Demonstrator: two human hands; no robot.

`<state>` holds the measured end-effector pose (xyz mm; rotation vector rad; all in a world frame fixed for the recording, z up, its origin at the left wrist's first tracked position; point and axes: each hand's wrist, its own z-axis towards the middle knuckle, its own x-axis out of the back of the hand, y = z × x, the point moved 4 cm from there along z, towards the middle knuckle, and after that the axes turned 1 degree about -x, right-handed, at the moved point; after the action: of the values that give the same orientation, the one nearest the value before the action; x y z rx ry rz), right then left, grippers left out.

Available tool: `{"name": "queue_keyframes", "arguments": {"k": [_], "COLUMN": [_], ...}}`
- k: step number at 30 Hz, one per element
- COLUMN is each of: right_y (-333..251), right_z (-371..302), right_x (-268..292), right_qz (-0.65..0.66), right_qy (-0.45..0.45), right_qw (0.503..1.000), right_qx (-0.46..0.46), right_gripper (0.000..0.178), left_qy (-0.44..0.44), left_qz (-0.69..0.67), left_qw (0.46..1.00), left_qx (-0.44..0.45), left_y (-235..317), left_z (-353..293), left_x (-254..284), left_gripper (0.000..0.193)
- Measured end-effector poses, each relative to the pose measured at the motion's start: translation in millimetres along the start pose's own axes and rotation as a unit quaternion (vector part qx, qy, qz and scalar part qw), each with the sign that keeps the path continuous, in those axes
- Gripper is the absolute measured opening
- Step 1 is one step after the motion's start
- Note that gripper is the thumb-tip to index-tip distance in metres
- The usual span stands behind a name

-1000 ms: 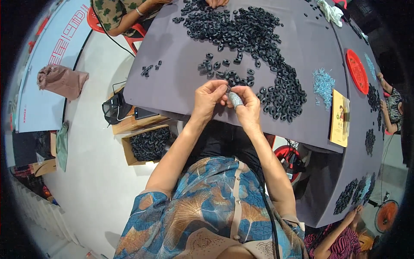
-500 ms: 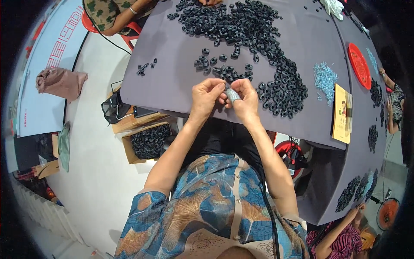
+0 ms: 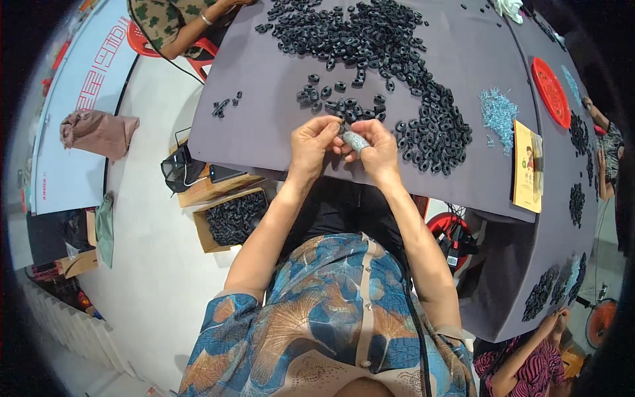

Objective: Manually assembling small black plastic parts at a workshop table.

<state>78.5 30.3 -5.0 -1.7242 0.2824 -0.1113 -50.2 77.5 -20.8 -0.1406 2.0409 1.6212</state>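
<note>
Over the near edge of the grey-covered table [image 3: 264, 126], my two hands meet at their fingertips. Thumb and forefinger of my left hand [image 3: 309, 147] pinch a small black plastic piece [image 3: 342, 127]. Against the same piece press the closed fingers of my right hand [image 3: 379, 151]. A grey speckled sleeve [image 3: 357, 141] seems to cover my right thumb. Just beyond my fingers lies a small cluster of black plastic pieces [image 3: 350, 107] with oval holes. A larger heap of them [image 3: 433, 139] spreads to the right, joining a big pile [image 3: 350, 33] farther away.
Small light-blue parts [image 3: 499, 116] lie right, by a yellow booklet [image 3: 527, 172] and red tray [image 3: 551, 92]. Below the table's left edge stands a cardboard box [image 3: 210, 235] of black pieces. Other people's arms [image 3: 192, 33] show at the far left and right side [image 3: 529, 351].
The far person's hand has left the big pile. My hands stay together, with the fingertips and the grey sleeve tilted slightly differently. The whole view has shifted a little.
</note>
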Motion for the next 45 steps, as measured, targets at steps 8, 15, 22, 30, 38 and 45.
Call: {"name": "queue_keyframes", "arguments": {"k": [8,15,22,30,38,45], "right_y": [-2.0,-16.2,-10.9,-2.3,-12.8,-14.0], "right_z": [-1.6,-5.1,3.1,8.0,3.7,-1.3], "right_x": [-1.2,-6.2,-2.6,-2.2,-6.4,-4.3], "right_qz": [-0.073,-0.153,-0.222,-0.29,-0.32,-0.256], "right_qy": [-0.015,-0.046,-0.06,-0.041,-0.026,-0.05], "right_qw": [0.997,0.987,0.973,0.956,0.945,0.965], "right_qx": [0.006,-0.007,-0.016,0.032,0.067,0.036], "right_gripper": [0.021,0.02,0.018,0.014,0.015,0.014], "left_qy": [0.011,0.004,-0.004,-0.001,0.009,-0.002], "left_qz": [-0.013,-0.016,-0.006,0.026,0.102,0.031], "left_qw": [1.0,1.0,1.0,0.999,0.993,0.999], "left_qx": [0.0,0.006,0.012,-0.019,-0.057,-0.044], "left_y": [1.0,-0.9,1.7,1.8,2.0,0.8], "left_z": [-0.2,0.8,1.3,-0.6,-3.3,-4.4], "left_x": [1.0,2.2,1.9,2.7,2.5,2.8], "left_gripper": [0.014,0.014,0.014,0.014,0.013,0.014]}}
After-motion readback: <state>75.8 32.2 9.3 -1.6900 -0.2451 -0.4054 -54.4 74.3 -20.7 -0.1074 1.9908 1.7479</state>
